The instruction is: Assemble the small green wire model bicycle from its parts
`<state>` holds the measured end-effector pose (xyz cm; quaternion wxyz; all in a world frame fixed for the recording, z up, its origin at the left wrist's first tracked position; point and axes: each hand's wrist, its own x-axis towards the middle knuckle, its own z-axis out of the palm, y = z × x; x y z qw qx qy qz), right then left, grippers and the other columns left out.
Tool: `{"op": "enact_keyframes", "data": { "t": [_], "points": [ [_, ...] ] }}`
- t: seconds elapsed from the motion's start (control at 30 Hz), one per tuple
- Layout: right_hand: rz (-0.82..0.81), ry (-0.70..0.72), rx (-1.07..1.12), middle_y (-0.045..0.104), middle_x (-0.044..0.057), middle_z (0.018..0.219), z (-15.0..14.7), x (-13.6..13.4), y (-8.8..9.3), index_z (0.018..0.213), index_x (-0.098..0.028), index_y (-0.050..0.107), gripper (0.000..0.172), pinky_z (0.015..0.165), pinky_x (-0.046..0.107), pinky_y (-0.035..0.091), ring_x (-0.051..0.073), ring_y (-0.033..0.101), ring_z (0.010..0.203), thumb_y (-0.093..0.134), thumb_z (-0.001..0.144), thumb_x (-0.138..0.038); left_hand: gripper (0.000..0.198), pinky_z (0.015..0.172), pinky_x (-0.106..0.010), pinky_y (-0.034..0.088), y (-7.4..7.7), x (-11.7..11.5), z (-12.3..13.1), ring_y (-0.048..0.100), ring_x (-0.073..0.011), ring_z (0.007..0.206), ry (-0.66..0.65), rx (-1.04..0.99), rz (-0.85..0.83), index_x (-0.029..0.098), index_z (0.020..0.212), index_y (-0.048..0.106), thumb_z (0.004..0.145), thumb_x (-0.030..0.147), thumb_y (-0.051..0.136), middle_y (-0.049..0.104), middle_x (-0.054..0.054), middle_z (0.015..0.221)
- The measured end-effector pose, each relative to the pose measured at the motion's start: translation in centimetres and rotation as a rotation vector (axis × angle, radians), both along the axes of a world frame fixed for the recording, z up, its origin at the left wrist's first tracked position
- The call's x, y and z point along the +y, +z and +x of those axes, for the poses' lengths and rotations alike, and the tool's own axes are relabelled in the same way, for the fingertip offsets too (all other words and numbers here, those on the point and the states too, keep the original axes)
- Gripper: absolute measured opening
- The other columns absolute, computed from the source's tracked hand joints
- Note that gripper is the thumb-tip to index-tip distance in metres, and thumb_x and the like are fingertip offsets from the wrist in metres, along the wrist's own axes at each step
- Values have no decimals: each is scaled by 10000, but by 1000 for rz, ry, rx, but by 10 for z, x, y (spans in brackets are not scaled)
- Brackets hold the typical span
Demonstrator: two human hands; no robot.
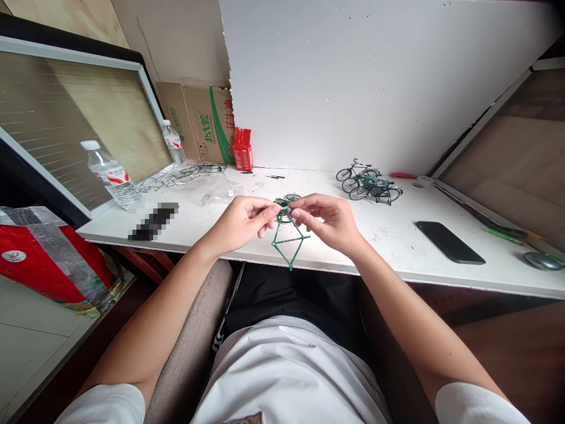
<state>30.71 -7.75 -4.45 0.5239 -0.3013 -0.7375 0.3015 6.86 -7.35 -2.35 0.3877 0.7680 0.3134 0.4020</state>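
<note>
Between my two hands is a green miniature bicycle frame, its open tubes pointing down toward me over the table's front edge. My left hand pinches it at the upper left with thumb and fingers. From the other side, my right hand closes thumb and forefinger on the same end of the frame. A small dark part sits between the fingertips, too small to name. Just behind the fingers shows a small spoked wheel, partly hidden by them.
Several assembled miniature bicycles stand at the back right. A black phone lies nearer the right edge. At left are water bottles, loose dark bicycle parts and plastic bags. A red box stands before a cardboard carton.
</note>
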Motion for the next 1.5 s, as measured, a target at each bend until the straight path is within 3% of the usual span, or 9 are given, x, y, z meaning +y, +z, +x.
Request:
{"op": "enact_keyframes", "data": {
  "t": [0.27, 0.47, 0.8, 1.13, 1.23, 1.4, 1.5],
  "points": [
    [228, -72, -124, 818, 66, 1003, 1, -6, 1, 1079, -221, 818, 214, 652, 269, 611, 175, 781, 797, 795, 983, -411, 426, 562, -245, 438, 9, -10, -2, 529, -108, 563, 19, 22, 12, 152, 833, 751, 1018, 526, 665, 651, -38, 718],
    [320, -60, -163, 822, 64, 1011, 0, -12, 7, 1102, -224, 818, 169, 657, 255, 620, 155, 775, 769, 760, 1015, -357, 409, 555, -255, 418, 14, -25, -1, 508, -109, 559, 103, 54, 75, 153, 840, 760, 1034, 492, 640, 681, -41, 733],
    [395, -49, -179, 810, 47, 922, -2, -14, 7, 1086, -232, 836, 126, 621, 259, 600, 135, 735, 662, 762, 1016, -307, 442, 554, -268, 407, 17, -35, 4, 532, -126, 546, 181, 122, 110, 174, 656, 646, 1029, 405, 605, 642, -29, 623],
    [291, -45, -163, 807, 58, 960, -2, -11, 4, 1070, -238, 837, 172, 617, 273, 599, 135, 736, 654, 751, 1022, -378, 413, 546, -301, 439, 7, -20, 5, 547, -140, 522, 129, 58, -23, 172, 728, 695, 1023, 451, 621, 639, -43, 657],
    [273, -83, -202, 805, 61, 1020, -2, -7, 1, 1179, -249, 803, 214, 639, 275, 593, 143, 745, 712, 715, 1045, -390, 439, 588, -300, 483, 7, -10, 2, 588, -149, 552, 83, 35, -40, 177, 721, 669, 1005, 511, 644, 666, -51, 688],
    [185, -156, -323, 798, 48, 1015, 0, 13, -20, 1453, -258, 638, 409, 648, 280, 557, 167, 733, 764, 653, 1072, -405, 438, 636, -290, 498, -3, 31, -26, 621, -159, 597, 271, 78, 18, 184, 742, 694, 924, 582, 719, 713, -56, 745],
    [149, -206, -458, 806, 78, 1050, -1, 35, -40, 1218, -200, 759, 248, 685, 291, 533, 185, 729, 810, 618, 1077, -347, 406, 699, -306, 499, -16, 62, -47, 653, -170, 620, 416, 14, 6, 175, 734, 722, 900, 543, 760, 720, -63, 743]
  ]
}}
